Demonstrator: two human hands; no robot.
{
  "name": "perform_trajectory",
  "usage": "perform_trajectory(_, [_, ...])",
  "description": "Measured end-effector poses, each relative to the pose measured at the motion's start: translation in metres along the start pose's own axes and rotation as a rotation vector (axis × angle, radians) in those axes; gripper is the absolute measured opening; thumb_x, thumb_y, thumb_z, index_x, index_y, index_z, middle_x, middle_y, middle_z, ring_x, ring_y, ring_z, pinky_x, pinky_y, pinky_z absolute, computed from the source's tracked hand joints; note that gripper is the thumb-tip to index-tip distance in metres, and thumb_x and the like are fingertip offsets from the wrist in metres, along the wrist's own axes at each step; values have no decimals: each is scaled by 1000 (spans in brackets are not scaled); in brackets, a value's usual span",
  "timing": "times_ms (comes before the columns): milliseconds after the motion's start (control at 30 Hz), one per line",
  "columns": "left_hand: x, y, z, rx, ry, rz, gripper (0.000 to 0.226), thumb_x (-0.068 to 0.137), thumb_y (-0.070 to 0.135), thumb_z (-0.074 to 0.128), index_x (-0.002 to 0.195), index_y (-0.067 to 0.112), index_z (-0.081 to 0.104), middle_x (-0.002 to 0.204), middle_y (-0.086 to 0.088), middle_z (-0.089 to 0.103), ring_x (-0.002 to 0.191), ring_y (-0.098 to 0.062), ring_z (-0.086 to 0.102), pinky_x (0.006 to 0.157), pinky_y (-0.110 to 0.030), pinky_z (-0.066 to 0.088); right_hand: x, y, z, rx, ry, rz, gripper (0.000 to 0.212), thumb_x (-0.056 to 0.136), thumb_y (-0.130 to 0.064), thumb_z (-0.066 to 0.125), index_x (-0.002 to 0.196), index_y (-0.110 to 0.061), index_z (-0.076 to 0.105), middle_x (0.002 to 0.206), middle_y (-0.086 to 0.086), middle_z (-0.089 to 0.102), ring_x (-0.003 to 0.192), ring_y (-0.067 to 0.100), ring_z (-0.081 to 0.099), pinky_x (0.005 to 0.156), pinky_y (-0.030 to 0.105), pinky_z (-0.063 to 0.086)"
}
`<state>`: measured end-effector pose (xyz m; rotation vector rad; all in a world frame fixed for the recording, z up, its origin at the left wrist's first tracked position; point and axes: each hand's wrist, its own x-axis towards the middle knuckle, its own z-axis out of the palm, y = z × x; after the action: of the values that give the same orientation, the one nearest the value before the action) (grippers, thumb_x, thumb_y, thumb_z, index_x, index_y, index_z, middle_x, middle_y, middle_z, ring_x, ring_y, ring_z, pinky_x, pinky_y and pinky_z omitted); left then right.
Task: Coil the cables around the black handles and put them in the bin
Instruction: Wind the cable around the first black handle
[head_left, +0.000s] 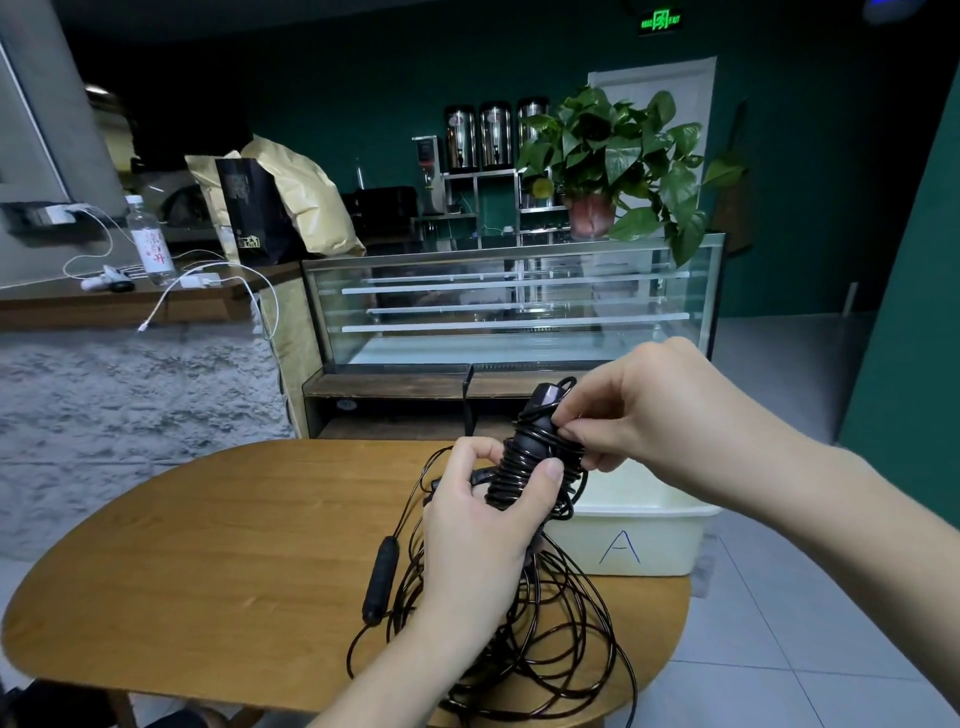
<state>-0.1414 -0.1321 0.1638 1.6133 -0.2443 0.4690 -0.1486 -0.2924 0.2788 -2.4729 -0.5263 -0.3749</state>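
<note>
Gripping the lower end of a black handle (524, 462) wound with turns of thin black cable, your left hand (480, 525) has its thumb pressed on the coils and its fingers curled round the far side. Your right hand (639, 410) pinches the cable against the upper part of that handle, fingertips together on the wire. You hold the handle tilted above the rounded wooden table (208, 561) — its top end points up and away from you. Loose loops of thin black cable (550, 644) lie heaped on the table beneath your left wrist, and a second black handle (381, 579) rests flat just left of the heap. The white plastic bin (644, 535) marked with a blue letter A sits at the table's right edge — just beyond your hands.
</note>
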Motion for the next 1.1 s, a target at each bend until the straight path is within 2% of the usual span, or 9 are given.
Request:
perform_trajectory(100, [-1,-1,1,-10,-8,-16,27,87,32,79,90,28,53,60,-5,66,46,-26,58,47,-41,47,3,4,1,-91,-9,-34,9,87,-19,71,85,-24,77,58,-3,72,54,1,66,66,23,56])
perform_trajectory(233, [-2,-2,3,-22,-22,-19,33,79,48,77,91,31,51,59,-9,66,47,-43,59,41,-39,44,3,13,1,-159,22,-91,7,86,-25,74,78,-25,75,54,-6,67,63,-8,61,65,23,54])
perform_trajectory(400, [-3,-4,6,-20,-56,-10,29,84,40,79,87,32,51,59,-7,66,46,-27,58,44,-34,43,2,24,3,-248,15,-143,11,88,-28,72,77,-26,73,59,-3,66,62,12,63,65,34,56])
perform_trajectory(467, [-4,-7,8,-26,-70,-13,33,78,49,77,87,31,51,60,-7,67,46,-26,57,46,-35,42,1,29,5,-263,7,-167,13,89,-29,70,76,-26,71,61,-2,65,65,17,63,65,37,56])
perform_trajectory(633, [-7,-12,9,-32,-86,-46,38,73,56,74,89,31,50,61,-13,67,47,-26,56,46,-38,42,-2,36,6,-289,-39,-240,15,90,-32,65,76,-28,66,67,-7,64,67,9,58,63,37,54])
perform_trajectory(733, [-5,-12,8,-82,-126,-79,37,78,50,77,93,28,51,62,-11,66,48,-27,57,43,-33,42,-2,36,2,-194,-96,-255,13,86,-24,67,73,-24,64,67,-11,61,65,8,56,59,21,47])
perform_trajectory(800, [-3,-10,7,-128,-171,-131,34,86,41,77,98,23,51,63,-10,66,50,-28,58,42,-30,44,-2,37,0,-132,-77,-242,14,82,-21,68,71,-24,61,65,-10,59,63,8,54,56,18,43])
perform_trajectory(1000, [-5,-13,5,-288,-335,-256,40,80,52,72,97,23,51,72,-13,66,52,-28,59,45,-29,46,-9,44,8,-23,9,-190,15,77,-27,65,70,-28,52,65,-10,53,60,10,48,55,30,45])
perform_trajectory(1100, [-10,-13,1,-401,-384,-326,32,88,51,69,96,24,54,83,-21,64,56,-29,57,49,-31,45,-10,44,19,156,90,-121,16,79,-16,67,72,-18,54,64,-8,49,48,9,54,46,31,52])
